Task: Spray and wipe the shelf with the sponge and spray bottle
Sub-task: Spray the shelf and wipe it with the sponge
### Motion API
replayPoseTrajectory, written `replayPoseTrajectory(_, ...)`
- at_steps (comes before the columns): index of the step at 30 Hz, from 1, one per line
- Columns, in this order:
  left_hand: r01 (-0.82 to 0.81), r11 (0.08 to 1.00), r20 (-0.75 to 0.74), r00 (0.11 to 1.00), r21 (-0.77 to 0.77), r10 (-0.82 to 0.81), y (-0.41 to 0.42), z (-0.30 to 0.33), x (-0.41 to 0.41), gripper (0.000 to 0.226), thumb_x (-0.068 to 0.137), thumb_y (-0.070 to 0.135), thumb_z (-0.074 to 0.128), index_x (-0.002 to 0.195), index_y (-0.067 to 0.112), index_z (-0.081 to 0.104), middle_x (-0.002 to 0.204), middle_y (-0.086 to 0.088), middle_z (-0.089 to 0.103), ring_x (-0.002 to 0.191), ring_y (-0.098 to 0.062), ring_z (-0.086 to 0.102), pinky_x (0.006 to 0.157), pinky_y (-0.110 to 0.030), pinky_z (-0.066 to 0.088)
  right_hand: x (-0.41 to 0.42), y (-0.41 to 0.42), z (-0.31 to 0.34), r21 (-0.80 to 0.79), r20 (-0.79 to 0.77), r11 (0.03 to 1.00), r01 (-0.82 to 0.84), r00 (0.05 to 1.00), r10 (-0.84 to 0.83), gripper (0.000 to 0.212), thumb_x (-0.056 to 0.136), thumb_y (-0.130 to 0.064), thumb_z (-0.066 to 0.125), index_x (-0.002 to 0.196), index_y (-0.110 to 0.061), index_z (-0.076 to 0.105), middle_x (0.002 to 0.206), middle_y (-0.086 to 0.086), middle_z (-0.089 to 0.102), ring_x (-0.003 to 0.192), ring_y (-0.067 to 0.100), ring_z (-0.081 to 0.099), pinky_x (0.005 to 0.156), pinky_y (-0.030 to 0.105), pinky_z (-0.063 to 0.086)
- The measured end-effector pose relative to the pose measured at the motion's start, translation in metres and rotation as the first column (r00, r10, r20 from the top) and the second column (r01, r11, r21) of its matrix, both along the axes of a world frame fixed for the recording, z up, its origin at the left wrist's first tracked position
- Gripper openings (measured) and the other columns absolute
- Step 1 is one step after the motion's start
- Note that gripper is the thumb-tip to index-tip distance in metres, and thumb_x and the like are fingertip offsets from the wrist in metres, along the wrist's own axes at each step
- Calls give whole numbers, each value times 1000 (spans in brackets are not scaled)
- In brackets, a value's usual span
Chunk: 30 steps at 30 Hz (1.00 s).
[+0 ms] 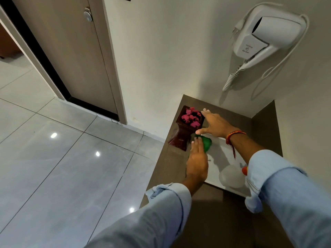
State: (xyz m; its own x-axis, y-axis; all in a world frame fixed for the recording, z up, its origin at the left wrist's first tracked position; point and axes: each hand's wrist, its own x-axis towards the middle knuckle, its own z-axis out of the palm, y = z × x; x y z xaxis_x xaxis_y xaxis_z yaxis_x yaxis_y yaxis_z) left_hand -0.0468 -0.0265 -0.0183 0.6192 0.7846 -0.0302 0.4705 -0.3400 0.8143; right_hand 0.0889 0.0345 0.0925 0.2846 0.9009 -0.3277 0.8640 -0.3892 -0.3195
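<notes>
A brown shelf (172,165) set in a wall corner is seen from above, with both hands stretched over it. The left hand (197,163) is laid flat on the green sponge (207,143), its fingers held together and extended; the sponge shows just past and to the right of the fingertips and is pressed under them rather than clamped. The right hand (214,125) is spread open, fingers apart, with nothing gripped; its thumb is pointed toward the sponge and its fingertips are placed just beside the dark red vase (186,129) of pink flowers, though contact cannot be told. A red thread bracelet (232,136) is worn on the right wrist. Nearer the body than both sets of fingers, a blurred translucent white shape with a red-orange tip, probably the spray bottle (231,176), is seen on a white tray (215,158), partly hidden by the right sleeve. A white wall-mounted hair dryer (265,36) is hung above the shelf.
</notes>
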Motion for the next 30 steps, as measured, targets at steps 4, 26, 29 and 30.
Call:
replayPoseTrajectory(4,54,994,-97,994,95,-45,6,-16,-31,78,99,17,59,159,16,10,166,-12,19,151,-34,26,113,-54,43,-1,-3,-2,9,-10,1000,30,1000,-30,96,74,-39,79,149,-12,26,161,18,14,150,30,9,120,49,19)
replayPoseTrajectory(26,-209,976,-278,942,-59,185,30,-64,3,80,98,-1,52,157,1,-2,168,-20,1,156,-35,2,126,-50,17,13,2,-16,33,-44,999,26,999,-25,94,70,-44,80,146,-16,32,159,19,21,148,34,18,114,50,27)
replayPoseTrajectory(29,-35,999,-364,931,-11,29,27,-65,-4,80,99,4,54,157,0,0,167,-22,1,155,-37,0,127,-51,13,13,3,-15,29,-32,999,20,999,-19,95,70,-43,81,147,-15,32,159,19,21,148,34,18,114,51,27)
replayPoseTrajectory(30,46,999,-397,917,8,-39,27,-67,-10,81,99,9,56,158,0,1,167,-22,1,155,-37,0,127,-51,12,12,3,-14,29,-29,999,21,999,-20,95,70,-43,81,147,-14,31,159,19,21,148,34,18,114,51,27)
